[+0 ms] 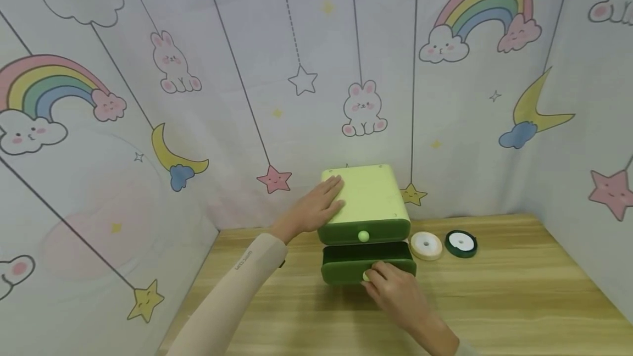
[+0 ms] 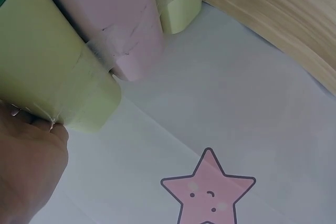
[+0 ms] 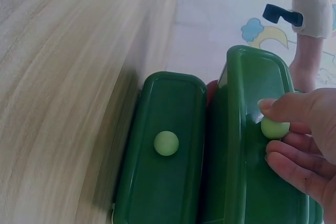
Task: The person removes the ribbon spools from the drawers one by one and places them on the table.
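Note:
A small chest of drawers [image 1: 366,194] has a pale green top and dark green drawer fronts with round light green knobs. My left hand [image 1: 316,207] lies flat on its top near the left edge, fingers extended. With thumb and fingers, my right hand [image 1: 395,293] pinches the knob [image 3: 274,128] of the middle drawer [image 1: 341,272], which is pulled out. Inside, the visible part of that drawer is dark. The bottom drawer [image 3: 160,187] is closed in the right wrist view and hidden in the head view. Pale green and pink tiers [image 2: 115,19] show in the left wrist view.
Right of the chest, a cream ribbon spool [image 1: 426,246] and a dark green ribbon spool [image 1: 461,244] lie on the wooden table [image 1: 519,290]. A printed cloth backdrop [image 1: 296,136] stands close behind and at both sides.

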The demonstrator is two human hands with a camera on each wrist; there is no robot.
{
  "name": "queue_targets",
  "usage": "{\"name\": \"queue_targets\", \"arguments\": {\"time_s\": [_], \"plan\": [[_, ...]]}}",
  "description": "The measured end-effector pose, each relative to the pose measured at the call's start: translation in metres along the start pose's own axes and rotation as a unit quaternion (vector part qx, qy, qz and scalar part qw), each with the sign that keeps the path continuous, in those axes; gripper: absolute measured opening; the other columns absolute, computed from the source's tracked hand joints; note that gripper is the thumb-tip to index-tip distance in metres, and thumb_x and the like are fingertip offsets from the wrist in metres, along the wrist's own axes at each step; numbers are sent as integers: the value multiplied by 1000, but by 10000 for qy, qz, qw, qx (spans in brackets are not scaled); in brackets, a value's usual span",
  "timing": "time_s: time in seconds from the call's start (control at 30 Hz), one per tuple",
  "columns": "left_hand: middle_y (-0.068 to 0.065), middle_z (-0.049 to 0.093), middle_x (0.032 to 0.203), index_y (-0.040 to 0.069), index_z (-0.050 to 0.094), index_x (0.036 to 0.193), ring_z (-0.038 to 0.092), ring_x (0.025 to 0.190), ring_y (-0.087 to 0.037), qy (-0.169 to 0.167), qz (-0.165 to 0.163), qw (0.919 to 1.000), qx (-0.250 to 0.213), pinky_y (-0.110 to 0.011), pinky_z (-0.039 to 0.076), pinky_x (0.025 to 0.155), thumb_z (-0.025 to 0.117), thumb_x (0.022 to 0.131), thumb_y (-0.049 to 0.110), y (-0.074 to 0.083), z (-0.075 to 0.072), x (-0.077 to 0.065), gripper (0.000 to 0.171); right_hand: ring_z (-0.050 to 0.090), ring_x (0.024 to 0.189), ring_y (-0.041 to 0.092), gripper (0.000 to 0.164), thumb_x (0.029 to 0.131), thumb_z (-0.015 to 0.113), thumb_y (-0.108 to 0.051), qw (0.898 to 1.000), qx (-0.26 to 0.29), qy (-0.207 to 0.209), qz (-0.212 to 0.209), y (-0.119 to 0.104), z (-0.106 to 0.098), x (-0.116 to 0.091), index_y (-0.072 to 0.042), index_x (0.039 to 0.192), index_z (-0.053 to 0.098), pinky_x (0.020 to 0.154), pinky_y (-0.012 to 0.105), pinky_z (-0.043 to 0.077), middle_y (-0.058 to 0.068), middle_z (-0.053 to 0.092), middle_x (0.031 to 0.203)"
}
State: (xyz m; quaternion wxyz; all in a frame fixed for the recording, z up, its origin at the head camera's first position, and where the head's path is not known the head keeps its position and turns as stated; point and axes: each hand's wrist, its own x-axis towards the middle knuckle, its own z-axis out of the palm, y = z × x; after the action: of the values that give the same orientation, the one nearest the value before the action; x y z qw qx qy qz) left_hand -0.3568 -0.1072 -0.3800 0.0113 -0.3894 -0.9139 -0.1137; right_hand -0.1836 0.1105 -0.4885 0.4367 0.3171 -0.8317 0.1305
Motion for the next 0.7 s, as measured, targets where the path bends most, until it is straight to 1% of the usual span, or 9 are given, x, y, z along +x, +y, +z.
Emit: {"name": "queue_targets", "arguments": {"time_s": [0.23, 0.4, 0.47, 0.53, 0.57, 0.6, 0.63, 0.67, 0.7], "plan": [[-9, 11, 179, 8, 13, 169, 7, 168, -25, 49, -1, 10000, -35, -42, 12, 137, 25, 114, 48, -1, 0, 0, 69, 65, 67, 8, 63, 113, 29, -40, 10000, 11, -45, 4, 2, 3, 1, -6, 89, 76, 58, 20, 56, 2, 68, 87], [-9, 11, 179, 7, 13, 169, 7, 168, -24, 47, -6, 10000, -16, -41, 12, 137, 25, 114, 48, -2, 1, 1, 70, 68, 69, 9, 65, 113, 28, -38, 9999, 13, -100, -2, 6, 7, 2, -3, 90, 77, 60, 19, 58, 4, 68, 88], [-8, 10, 179, 7, 13, 169, 6, 168, -24, 41, -15, 10000, -17, -41, 13, 137, 24, 114, 49, -2, 1, 1, 70, 69, 70, 10, 62, 112, 32, -37, 9999, -4, -159, -1, 7, 9, 3, -2, 91, 78, 61, 19, 58, 5, 69, 88], [-8, 10, 179, 8, 13, 169, 6, 168, -24, 37, -34, 10000, -19, -41, 12, 137, 24, 114, 49, -1, 1, 1, 70, 69, 71, 10, 42, 110, 53, -31, 9998, -5, -207, 33, 9, 10, 3, -2, 92, 77, 61, 20, 58, 6, 69, 89], [-8, 10, 179, 8, 13, 169, 6, 168, -24, 34, -39, 10000, -28, -41, 12, 137, 24, 114, 49, -1, 1, 0, 70, 68, 71, 10, 31, 105, 65, -27, 9997, -12, -227, 45, 10, 11, 4, -2, 92, 77, 61, 20, 58, 5, 69, 89], [-8, 10, 179, 8, 13, 169, 6, 168, -24, 37, -42, 10000, -18, -41, 12, 137, 24, 114, 49, -1, 2, 0, 70, 68, 70, 10, 22, 99, 76, -23, 9997, -20, -233, 57, 11, 13, 4, -2, 92, 77, 61, 19, 58, 5, 69, 89], [-8, 9, 179, 8, 12, 169, 6, 168, -24, 31, -46, 10000, -29, -41, 12, 137, 24, 114, 49, 0, 2, 0, 70, 68, 70, 10, 17, 91, 85, -18, 9997, -30, -240, 68, 11, 14, 4, -3, 92, 77, 61, 19, 58, 5, 69, 89], [-8, 9, 179, 8, 12, 169, 6, 168, -24, 28, -43, 10000, -47, -41, 12, 137, 24, 114, 49, 0, 2, 0, 70, 68, 70, 9, 21, 81, 92, -14, 9997, -30, -235, 85, 12, 15, 4, -3, 91, 77, 60, 19, 58, 5, 69, 89], [-8, 9, 179, 8, 12, 169, 6, 168, -24, 25, -42, 10000, -57, -41, 12, 137, 24, 114, 49, 0, 2, 0, 70, 68, 69, 9, 27, 73, 96, -11, 9997, -23, -225, 104, 13, 16, 4, -3, 91, 77, 60, 19, 57, 5, 68, 89]]}}
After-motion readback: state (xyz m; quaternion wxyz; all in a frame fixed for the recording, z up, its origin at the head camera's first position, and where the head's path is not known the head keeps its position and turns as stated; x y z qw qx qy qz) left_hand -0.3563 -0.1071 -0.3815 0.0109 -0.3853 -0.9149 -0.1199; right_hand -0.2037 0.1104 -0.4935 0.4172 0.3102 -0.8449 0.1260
